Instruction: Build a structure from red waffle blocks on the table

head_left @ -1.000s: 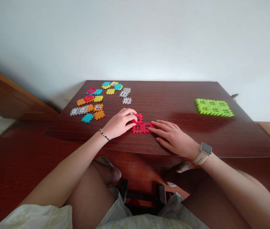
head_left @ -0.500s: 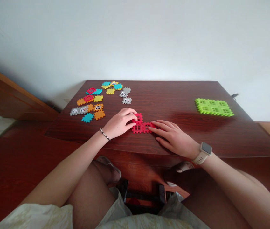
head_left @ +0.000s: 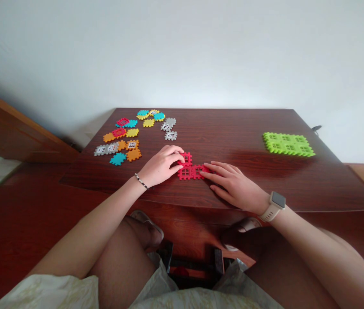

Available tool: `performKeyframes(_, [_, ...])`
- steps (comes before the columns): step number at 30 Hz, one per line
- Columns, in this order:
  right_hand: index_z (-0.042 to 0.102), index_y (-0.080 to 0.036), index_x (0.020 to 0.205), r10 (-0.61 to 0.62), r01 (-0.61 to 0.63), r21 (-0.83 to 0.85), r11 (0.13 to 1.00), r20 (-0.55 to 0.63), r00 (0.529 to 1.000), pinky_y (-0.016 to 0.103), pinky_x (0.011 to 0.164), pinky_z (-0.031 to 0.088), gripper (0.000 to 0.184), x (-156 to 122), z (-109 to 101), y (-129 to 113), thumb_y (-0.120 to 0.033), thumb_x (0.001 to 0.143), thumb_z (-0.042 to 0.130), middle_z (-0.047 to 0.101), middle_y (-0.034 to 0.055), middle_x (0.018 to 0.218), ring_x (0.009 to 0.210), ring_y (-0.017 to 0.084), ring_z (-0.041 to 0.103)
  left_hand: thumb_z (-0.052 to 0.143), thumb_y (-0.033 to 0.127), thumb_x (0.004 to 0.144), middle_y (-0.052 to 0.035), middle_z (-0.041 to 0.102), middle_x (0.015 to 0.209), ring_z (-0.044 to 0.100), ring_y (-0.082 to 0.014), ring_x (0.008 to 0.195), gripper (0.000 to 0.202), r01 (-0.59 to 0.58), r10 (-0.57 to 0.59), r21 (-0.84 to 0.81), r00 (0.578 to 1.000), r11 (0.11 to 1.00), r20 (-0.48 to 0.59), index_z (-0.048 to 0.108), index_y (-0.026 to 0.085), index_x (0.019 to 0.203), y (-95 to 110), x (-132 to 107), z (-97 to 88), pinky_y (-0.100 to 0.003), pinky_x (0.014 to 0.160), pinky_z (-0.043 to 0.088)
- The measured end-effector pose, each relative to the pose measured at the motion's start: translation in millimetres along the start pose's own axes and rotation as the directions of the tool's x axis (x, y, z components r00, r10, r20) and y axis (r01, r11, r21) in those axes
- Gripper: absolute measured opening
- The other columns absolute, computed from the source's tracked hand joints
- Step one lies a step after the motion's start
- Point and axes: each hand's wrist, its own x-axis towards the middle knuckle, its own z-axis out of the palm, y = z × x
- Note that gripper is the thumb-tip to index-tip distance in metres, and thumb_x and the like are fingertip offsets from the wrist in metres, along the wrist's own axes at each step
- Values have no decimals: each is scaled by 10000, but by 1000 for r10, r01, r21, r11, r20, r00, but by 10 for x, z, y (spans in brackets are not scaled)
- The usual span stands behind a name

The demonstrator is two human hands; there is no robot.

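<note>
Red interlocking window tiles lie flat near the table's front edge, two side by side with another red tile behind the left one. My left hand has thumb and fingertips closed at the left edge of that rear tile. Over the right end of the front row rests my right hand, fingers stretched and spread, the fingertips touching the red tiles. Its fingers hide the right end of the row, so I cannot tell whether more red lies beneath.
Loose orange, grey, yellow, red and blue tiles are scattered at the table's left and back left. A joined green panel with windows lies at the right. The dark wooden table meets a white wall behind.
</note>
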Motion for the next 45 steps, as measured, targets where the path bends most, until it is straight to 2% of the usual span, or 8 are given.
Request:
performKeyframes(38, [512,-305,1672,5,-5,-1,1000,4,1000,623,1264,431,530,-1,-4,-9,-302,1142,486,510,118,1725,1585,349,464,619,137,1046,-115,679,1350,654,-274,1264,132,-22,22,24,1000,999,-5,733,203,1049,19,-6,-8,-512,1136,569])
performKeyframes(45, [501,-339,1678,7,-7,6,1000,-9,1000,635,1252,446,548,0,-16,-24,-297,1132,493,524,116,1714,1576,351,479,613,128,1043,-110,679,1345,653,-267,1264,150,-25,26,21,1000,999,-10,736,215,1049,16,-5,-7,-510,1136,571])
